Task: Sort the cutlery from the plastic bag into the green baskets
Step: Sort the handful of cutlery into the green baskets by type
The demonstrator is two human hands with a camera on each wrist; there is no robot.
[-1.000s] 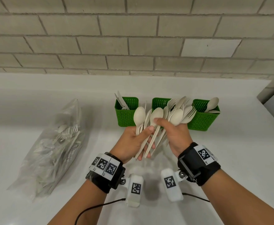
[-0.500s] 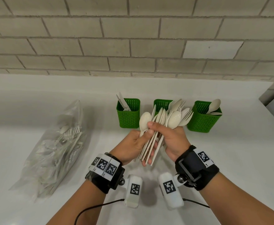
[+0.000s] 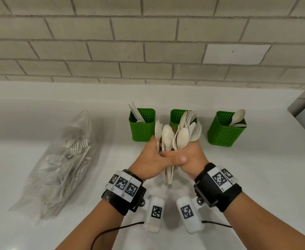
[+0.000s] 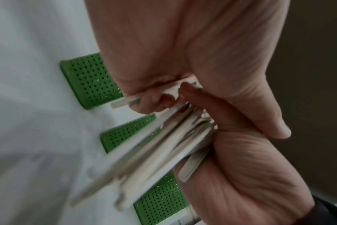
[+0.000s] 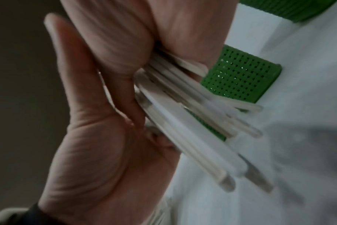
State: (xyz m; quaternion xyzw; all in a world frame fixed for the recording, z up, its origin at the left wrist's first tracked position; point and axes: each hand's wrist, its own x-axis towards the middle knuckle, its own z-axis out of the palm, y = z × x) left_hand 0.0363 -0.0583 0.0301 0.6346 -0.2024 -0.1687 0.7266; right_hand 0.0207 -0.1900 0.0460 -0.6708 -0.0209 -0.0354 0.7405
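Seen from above a white counter (image 3: 256, 168): a bundle (image 3: 177, 136) of pale cutlery, clasped upright between both hands, just in front of the middle basket (image 3: 175, 116). Left hand (image 3: 150, 159) wrapped round the handles, fingers curled tight; right hand (image 3: 191, 157) closed round the same handles from the other side, thumb laid across the left hand. A second ago fanned out and leaning, with the right fingertips picking at one spoon; now squared up, heads up, handle ends pointing down at the counter. Likely a regrouping of the handful rather than a drop, so nothing from it sorted yet. Counted: two hands, one bundle, three green baskets in a row, one clear bag (image 3: 61, 163). In the bundle, about four spoon bowls in front and several fork heads behind; exact number impossible to tell. Left basket (image 3: 142, 130): two or three knives (image 3: 134, 110) leaning at its back corner. Middle basket: largely hidden behind the bundle, contents unclear. Right basket (image 3: 224, 134): two spoons (image 3: 238, 115) resting against its rim. Bag lying flat well to the left, untouched by either hand, still full of mixed cutlery, too jumbled to count. Much sorting still ahead, judging by the bag.
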